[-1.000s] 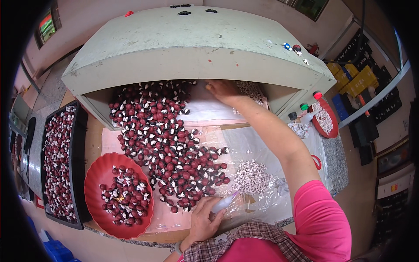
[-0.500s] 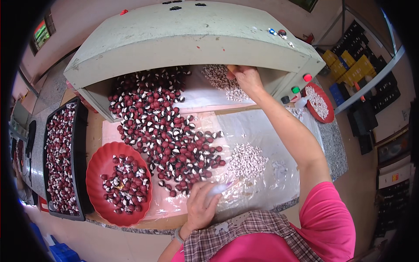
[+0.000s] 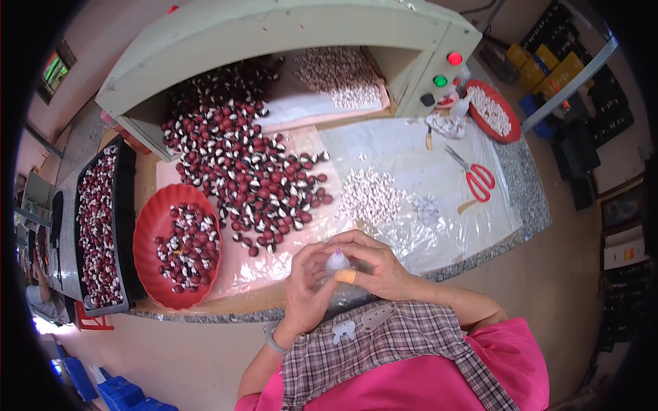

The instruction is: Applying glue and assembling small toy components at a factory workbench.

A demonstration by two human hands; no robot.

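Observation:
Close to my body, at the table's front edge, both hands meet around a small white squeeze bottle [image 3: 337, 261] with a purple-pink tip. My left hand [image 3: 306, 288] wraps it from the left, its fingers curled. From the other side my right hand [image 3: 381, 266] closes on it, the thumb in a tan cover lying against the bottle. Their cupped fingers hide much of it. Just beyond lies a pile of small white-and-reddish pieces [image 3: 370, 196] on plastic sheeting. Left of that spreads a heap of dark red balls with black and white parts [image 3: 264, 185].
A pale green open-fronted box [image 3: 274, 38] with coloured buttons spans the back, more pieces inside. Scissors with red handles [image 3: 480, 183] lie right. A red dish [image 3: 510, 130] stands back right; a red scalloped bowl [image 3: 145, 253] and black tray [image 3: 123, 226] stand left.
My right hand has come out of the box and back to the bottle, which my left hand was holding alone. The scissors, hidden behind my right arm before, now show. The view has shifted.

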